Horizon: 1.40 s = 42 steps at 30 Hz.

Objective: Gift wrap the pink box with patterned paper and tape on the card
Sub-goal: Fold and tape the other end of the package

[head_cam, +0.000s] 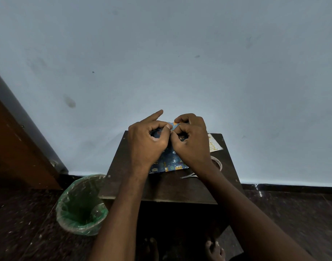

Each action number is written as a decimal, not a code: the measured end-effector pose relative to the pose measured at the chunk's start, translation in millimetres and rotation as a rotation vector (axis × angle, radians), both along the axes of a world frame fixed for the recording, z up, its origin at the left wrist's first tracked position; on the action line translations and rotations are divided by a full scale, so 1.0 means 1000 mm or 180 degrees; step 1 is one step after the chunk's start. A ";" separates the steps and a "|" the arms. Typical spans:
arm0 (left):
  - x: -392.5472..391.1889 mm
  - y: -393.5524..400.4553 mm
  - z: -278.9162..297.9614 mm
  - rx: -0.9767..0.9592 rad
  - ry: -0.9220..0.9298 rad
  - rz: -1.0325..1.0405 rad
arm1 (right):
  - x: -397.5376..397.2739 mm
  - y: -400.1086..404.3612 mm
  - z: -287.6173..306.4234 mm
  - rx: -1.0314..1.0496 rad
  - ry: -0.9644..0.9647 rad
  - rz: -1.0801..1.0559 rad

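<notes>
The patterned paper, dark blue with small cartoon figures, sits just above the centre of the frame on a small dark wooden table. It is folded up around something that the hands hide almost entirely; the pink box itself cannot be made out. The near edge of the paper lies flat on the table top, while its far part rises to a folded flap between the two hands.

The left hand pinches that flap with thumb and curled fingers, its index finger pointing straight out toward the wall. The right hand meets it from the other side, fingers and thumb curled tightly round the same raised fold, so both hands hold the paper where their fingertips nearly touch.

To the right of the paper, partly behind the right hand, lies the card, white with yellow lettering. Just below it a roll of tape peeks out beside the right wrist. Scissors lie on the table near the paper's lower right corner.

At lower left of the frame, beside the table, stands a bin with a green liner. A pale blue wall fills the upper frame.
</notes>
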<state>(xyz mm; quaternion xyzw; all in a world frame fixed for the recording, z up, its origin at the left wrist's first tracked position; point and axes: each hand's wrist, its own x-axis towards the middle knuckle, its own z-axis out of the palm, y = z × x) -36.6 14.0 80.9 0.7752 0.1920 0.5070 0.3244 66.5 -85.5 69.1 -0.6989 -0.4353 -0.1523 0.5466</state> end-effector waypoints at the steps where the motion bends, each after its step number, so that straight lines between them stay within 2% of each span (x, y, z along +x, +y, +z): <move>1: 0.000 0.000 -0.001 0.0016 -0.0011 -0.0003 | 0.000 0.000 0.000 0.0016 -0.0018 -0.0028; 8: 0.002 -0.002 -0.001 -0.0022 0.0018 0.0126 | 0.004 -0.003 -0.001 0.0023 -0.0212 -0.0163; 13: 0.002 -0.003 0.000 -0.0032 0.0017 0.0165 | 0.008 -0.008 0.000 0.0091 -0.0581 -0.0244; 16: 0.001 -0.006 0.001 -0.0082 0.0075 0.0141 | 0.006 -0.009 0.001 0.0071 -0.0468 -0.0195; 23: 0.000 -0.004 0.012 -0.0803 0.0279 0.0083 | 0.004 -0.009 -0.002 0.0088 -0.0436 -0.0152; 30: 0.001 -0.011 0.026 -0.1323 0.0420 0.0076 | 0.006 -0.011 -0.006 0.0068 -0.0712 -0.0101; 39: 0.006 -0.017 0.018 -0.1034 0.0424 0.0500 | 0.015 -0.009 -0.011 0.0013 -0.1123 -0.0105; 42: 0.005 -0.016 0.020 -0.0987 0.0440 0.0612 | 0.015 -0.008 -0.010 -0.0214 -0.1418 -0.0246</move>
